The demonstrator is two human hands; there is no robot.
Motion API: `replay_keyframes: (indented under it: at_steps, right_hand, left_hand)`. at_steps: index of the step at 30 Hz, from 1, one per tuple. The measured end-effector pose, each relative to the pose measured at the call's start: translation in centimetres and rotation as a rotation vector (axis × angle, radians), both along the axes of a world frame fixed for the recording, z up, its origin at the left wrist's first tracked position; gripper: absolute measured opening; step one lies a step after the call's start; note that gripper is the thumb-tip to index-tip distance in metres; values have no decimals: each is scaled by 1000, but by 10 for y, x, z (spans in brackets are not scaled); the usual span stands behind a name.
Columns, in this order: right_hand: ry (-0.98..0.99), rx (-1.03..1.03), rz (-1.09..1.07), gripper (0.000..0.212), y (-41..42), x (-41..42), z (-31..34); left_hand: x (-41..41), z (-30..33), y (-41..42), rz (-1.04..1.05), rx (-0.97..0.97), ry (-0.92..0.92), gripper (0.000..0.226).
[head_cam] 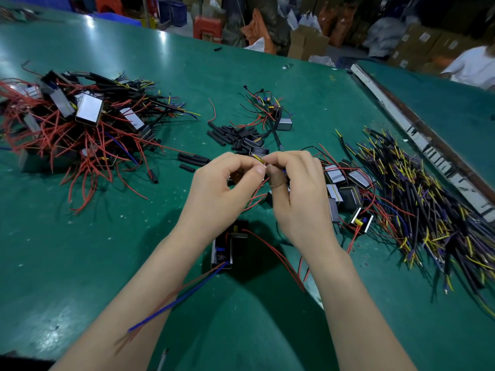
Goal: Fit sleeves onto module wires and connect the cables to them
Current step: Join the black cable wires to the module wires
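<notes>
- Above the middle of the glossy green table (107, 250), the left hand (222, 188) and the right hand (297, 194) meet fingertip to fingertip, both with fingers curled.
- Between them sits a thin yellow wire with a bare metal tip (260, 159); the left thumb and forefinger pinch it, and the right fingers close on it from the other side.
- Below the wrists, near the table's near edge, lies an open black module with a small circuit board inside (223, 253), trailing red leads and a blue lead (174, 303) toward the lower left.
- Just beyond the hands lies a scatter of short black tube sleeves (230, 136).
- To the right spreads a heap of black cables with yellow and blue ends (428, 210), with small silver-faced modules (345, 188) between it and the right hand.
- Far left sits a tangled pile of modules with red wires (80, 124).
</notes>
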State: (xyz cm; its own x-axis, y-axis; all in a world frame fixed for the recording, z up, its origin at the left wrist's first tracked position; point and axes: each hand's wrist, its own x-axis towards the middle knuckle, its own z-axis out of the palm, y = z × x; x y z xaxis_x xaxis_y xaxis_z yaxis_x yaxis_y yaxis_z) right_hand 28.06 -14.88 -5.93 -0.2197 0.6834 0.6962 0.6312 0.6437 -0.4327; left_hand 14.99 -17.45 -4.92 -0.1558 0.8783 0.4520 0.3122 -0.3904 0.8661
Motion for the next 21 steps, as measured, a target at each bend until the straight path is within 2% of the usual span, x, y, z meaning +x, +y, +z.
replay_keyframes:
  at_steps: [5,13,21]
  right_hand:
    - [10,22,-3,17,-1,1,1]
    - [17,71,-19,14,0,1,1]
    - [-30,89,-44,12,0,3,2]
  left_hand:
    - [-1,1,-1,1,-33,-19,26]
    - [-2,2,2,-69,-135,-157,19]
    - [-5,3,1,21,-123,32,20]
